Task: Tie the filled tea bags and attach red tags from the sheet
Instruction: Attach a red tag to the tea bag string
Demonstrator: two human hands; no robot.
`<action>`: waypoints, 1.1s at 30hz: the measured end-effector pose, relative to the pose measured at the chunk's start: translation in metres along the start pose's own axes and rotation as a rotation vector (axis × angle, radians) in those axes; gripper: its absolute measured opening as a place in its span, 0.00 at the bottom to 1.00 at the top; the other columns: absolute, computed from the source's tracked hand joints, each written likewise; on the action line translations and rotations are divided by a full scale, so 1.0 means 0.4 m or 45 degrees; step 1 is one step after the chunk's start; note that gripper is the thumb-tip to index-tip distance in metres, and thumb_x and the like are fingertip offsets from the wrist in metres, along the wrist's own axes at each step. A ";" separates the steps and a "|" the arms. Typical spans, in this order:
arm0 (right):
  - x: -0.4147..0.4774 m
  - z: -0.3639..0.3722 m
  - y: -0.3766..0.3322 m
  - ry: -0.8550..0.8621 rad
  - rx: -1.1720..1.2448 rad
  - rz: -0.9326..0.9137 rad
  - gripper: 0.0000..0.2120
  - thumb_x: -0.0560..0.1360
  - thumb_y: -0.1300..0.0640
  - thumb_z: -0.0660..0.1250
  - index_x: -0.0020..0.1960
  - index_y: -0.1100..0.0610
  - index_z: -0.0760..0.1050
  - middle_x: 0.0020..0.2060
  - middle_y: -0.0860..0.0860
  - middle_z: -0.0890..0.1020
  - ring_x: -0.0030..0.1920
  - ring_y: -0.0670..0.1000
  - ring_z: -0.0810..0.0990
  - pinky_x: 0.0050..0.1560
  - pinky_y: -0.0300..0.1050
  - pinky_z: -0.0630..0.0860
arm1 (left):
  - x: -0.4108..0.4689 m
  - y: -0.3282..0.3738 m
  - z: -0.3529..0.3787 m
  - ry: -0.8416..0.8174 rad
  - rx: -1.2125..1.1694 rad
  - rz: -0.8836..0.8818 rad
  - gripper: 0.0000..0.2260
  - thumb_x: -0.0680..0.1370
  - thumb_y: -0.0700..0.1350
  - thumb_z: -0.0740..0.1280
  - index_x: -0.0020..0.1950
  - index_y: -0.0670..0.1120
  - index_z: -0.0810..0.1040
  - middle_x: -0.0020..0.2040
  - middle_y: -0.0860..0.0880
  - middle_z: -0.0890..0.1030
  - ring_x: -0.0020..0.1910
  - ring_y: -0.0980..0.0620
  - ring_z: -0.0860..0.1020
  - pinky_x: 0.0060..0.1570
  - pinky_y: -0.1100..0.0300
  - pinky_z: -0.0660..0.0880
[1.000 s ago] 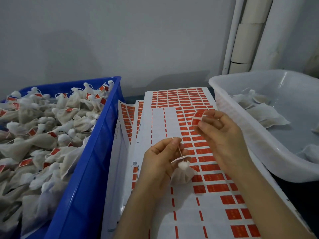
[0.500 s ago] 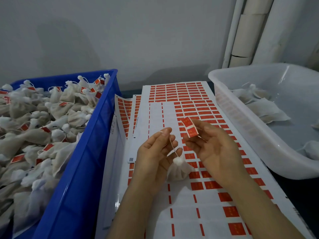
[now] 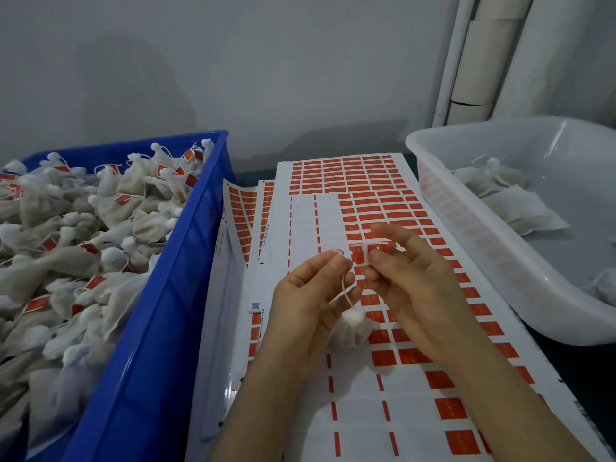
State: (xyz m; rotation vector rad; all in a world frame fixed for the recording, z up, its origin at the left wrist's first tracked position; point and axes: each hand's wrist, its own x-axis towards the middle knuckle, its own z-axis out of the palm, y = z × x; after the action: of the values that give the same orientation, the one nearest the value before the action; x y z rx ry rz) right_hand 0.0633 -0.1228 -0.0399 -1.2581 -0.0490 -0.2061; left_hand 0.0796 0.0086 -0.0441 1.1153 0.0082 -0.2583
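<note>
The left hand (image 3: 306, 301) pinches the thin white string (image 3: 345, 288) of a small tied white mesh tea bag (image 3: 353, 331) between thumb and fingers, so the bag hangs just below the hand, over the white sheet of red rectangular tags (image 3: 366, 181) lying flat on the surface. The right hand (image 3: 416, 291), just to the right and nearly touching the left, pinches a small red tag (image 3: 361, 255) with curled fingers beside the upper end of the string; whether tag and string touch is too blurred to tell. More tag sheets (image 3: 240, 211) poke out from under the top sheet on its left. At the left stands a blue plastic crate (image 3: 160, 311) heaped with tied, tagged bags. At the right sits a translucent white plastic tub (image 3: 500, 261) holding a few flat untied bags (image 3: 523, 211).
</note>
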 end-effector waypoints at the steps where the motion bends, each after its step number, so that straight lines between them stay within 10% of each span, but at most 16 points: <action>1: -0.001 0.003 0.000 0.003 0.005 0.002 0.20 0.59 0.51 0.71 0.51 0.49 0.78 0.43 0.49 0.84 0.41 0.51 0.83 0.40 0.38 0.78 | 0.000 0.000 0.001 -0.009 0.000 0.001 0.10 0.64 0.48 0.71 0.43 0.48 0.85 0.41 0.48 0.84 0.36 0.53 0.83 0.35 0.61 0.78; 33: -0.001 0.002 0.029 0.062 -0.280 -0.139 0.11 0.70 0.56 0.70 0.50 0.44 0.77 0.43 0.43 0.83 0.46 0.47 0.83 0.46 0.42 0.80 | -0.010 -0.005 0.011 -0.096 0.037 0.029 0.16 0.67 0.51 0.67 0.51 0.46 0.82 0.48 0.46 0.84 0.48 0.48 0.83 0.40 0.58 0.79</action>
State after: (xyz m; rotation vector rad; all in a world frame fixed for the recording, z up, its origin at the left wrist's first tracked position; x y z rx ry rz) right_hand 0.0649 -0.1187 -0.0508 -1.4701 -0.0541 -0.3440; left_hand 0.0745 0.0047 -0.0435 1.1335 -0.0756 -0.2805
